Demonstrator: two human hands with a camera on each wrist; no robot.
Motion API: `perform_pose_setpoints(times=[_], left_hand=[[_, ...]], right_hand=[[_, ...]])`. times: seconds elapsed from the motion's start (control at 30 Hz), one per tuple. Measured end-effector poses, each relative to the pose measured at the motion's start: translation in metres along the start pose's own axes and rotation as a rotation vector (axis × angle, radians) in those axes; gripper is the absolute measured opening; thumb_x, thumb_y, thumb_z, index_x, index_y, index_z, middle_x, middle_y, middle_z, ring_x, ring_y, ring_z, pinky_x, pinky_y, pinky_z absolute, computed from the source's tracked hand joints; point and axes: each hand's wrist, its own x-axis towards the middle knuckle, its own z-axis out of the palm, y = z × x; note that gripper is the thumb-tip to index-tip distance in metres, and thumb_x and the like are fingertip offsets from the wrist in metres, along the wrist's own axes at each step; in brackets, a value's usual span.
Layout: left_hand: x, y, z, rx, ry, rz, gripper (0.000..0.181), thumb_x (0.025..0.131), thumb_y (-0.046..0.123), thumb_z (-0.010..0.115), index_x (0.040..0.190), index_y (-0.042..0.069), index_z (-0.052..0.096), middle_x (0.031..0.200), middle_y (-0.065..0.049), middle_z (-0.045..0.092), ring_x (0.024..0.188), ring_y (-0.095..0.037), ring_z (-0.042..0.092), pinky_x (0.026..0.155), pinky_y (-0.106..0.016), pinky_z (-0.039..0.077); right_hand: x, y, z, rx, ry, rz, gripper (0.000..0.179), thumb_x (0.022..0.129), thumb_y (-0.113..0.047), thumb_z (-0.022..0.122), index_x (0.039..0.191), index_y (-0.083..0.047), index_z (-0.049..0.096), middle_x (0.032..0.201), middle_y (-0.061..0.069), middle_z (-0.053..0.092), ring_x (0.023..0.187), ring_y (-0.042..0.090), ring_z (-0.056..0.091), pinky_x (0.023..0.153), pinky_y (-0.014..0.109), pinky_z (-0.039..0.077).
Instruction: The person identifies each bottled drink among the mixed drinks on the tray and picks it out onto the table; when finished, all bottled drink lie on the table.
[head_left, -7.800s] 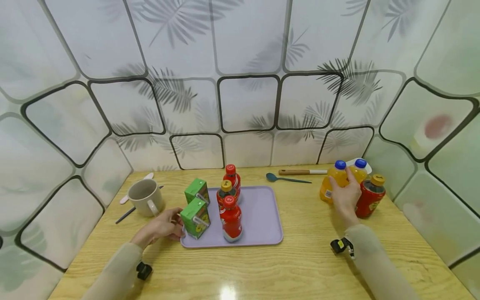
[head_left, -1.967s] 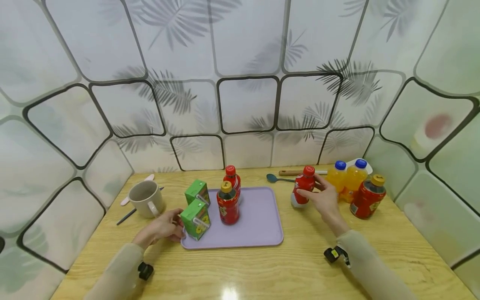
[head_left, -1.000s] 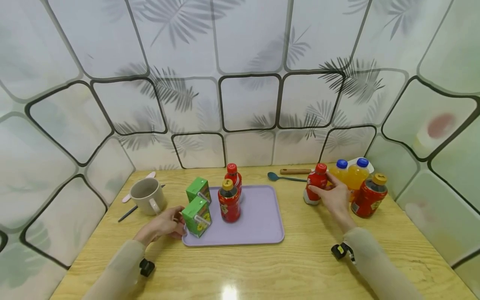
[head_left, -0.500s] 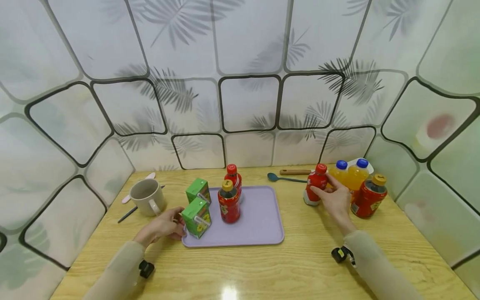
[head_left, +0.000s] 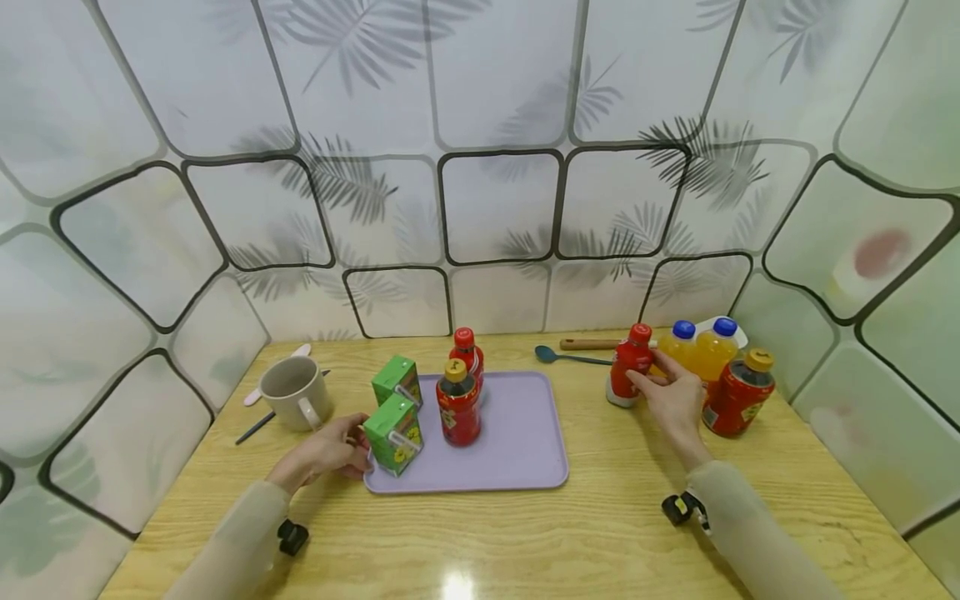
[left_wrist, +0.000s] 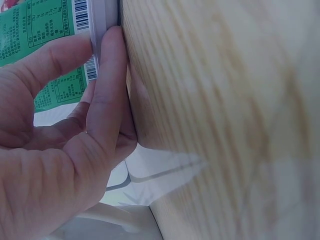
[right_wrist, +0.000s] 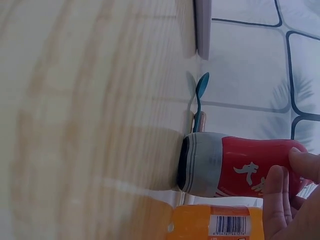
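Note:
My left hand [head_left: 330, 454] pinches the left rim of a lilac tray [head_left: 517, 467], thumb inside and fingers outside, next to a green drink carton [left_wrist: 37, 35]. On the tray stand two green cartons, a red-labelled bottle with a yellow cap [head_left: 459, 408] and a red-capped bottle [head_left: 467, 354] behind it. My right hand [head_left: 675, 404] grips a red bottle with a pale base [right_wrist: 245, 165] by its upper part, right of the tray. Its base is at the tabletop; the bottle leans slightly. Beside it stand two blue-capped orange drink bottles [head_left: 712, 354], partly hidden by the hand.
A dark red bottle with a yellow cap [head_left: 738, 396] stands at far right. Behind lie a teal spoon [head_left: 570, 358] and a wooden-handled utensil [head_left: 588, 343]. A grey mug [head_left: 296, 396] stands left, with a pink spoon [head_left: 255, 396] and a dark thin stick [head_left: 257, 427].
The red bottle, on the tray's front earlier, has been lifted off and carried right to beside the orange drinks. Lately it has only tilted slightly. My left hand has stayed at the tray rim.

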Motion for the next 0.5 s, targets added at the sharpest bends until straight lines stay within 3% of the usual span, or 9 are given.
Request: perform_pose_setpoints(times=[0.1,0.33,0.5], left_hand=[[0.001,-0.001,0.000,0.002,0.002,0.001,0.070,0.073,-0.010,0.068,0.136,-0.008,0.038,0.105,-0.016,0.048,0.089,-0.023,0.057,0.074,-0.038,0.063],[0.001,-0.001,0.000,-0.003,0.008,-0.004,0.072,0.072,-0.011,0.068,0.137,-0.009,0.036,0.105,-0.016,0.049,0.089,-0.023,0.057,0.073,-0.038,0.063],[0.000,-0.001,0.000,0.003,0.014,-0.004,0.073,0.072,-0.011,0.067,0.138,-0.009,0.036,0.107,-0.017,0.049,0.091,-0.024,0.058,0.074,-0.039,0.063]], right_hand=[[0.000,0.000,0.000,0.008,0.003,-0.009,0.058,0.085,-0.033,0.075,0.138,-0.018,0.057,0.133,0.008,0.063,0.103,0.025,0.069,0.064,0.008,0.054],[-0.004,-0.001,-0.001,0.044,0.041,0.024,0.053,0.086,-0.031,0.075,0.135,-0.018,0.061,0.132,0.006,0.063,0.087,0.001,0.067,0.065,0.007,0.054],[-0.011,-0.007,-0.001,0.088,0.085,0.023,0.050,0.088,-0.030,0.073,0.134,-0.018,0.061,0.132,0.003,0.064,0.093,0.004,0.066,0.067,0.006,0.053]])
